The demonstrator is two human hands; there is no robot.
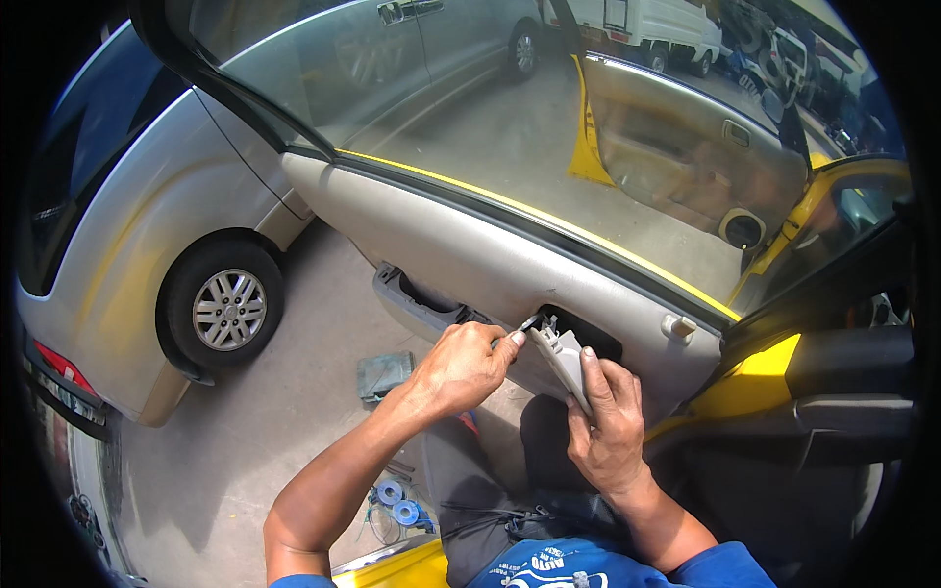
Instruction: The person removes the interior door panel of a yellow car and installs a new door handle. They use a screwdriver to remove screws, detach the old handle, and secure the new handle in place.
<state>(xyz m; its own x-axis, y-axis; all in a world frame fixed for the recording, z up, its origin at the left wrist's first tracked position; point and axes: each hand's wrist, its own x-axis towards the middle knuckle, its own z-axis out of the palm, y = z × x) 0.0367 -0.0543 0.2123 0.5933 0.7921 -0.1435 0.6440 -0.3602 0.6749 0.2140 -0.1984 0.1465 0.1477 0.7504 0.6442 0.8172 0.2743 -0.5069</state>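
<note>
My right hand (610, 431) grips a light grey plastic trim piece (563, 365), tilted, with small clips at its upper end. The piece is held in front of a dark oblong opening (600, 341) in the grey inner door panel (470, 250). At the opening's left edge my left hand (463, 365) is closed in a pinch, thumb and forefinger pressed together. A thin metal tip (530, 321) juts out just beyond these fingers, touching or close to the trim piece's top. What else the left fingers hold is hidden.
A window crank (678, 328) sticks out right of the opening, and an armrest pocket (421, 294) lies left. On the ground are a greenish case (385, 376) and blue tape rolls (397, 500). A silver van (147, 196) stands left; the yellow car's sill (397, 568) is below.
</note>
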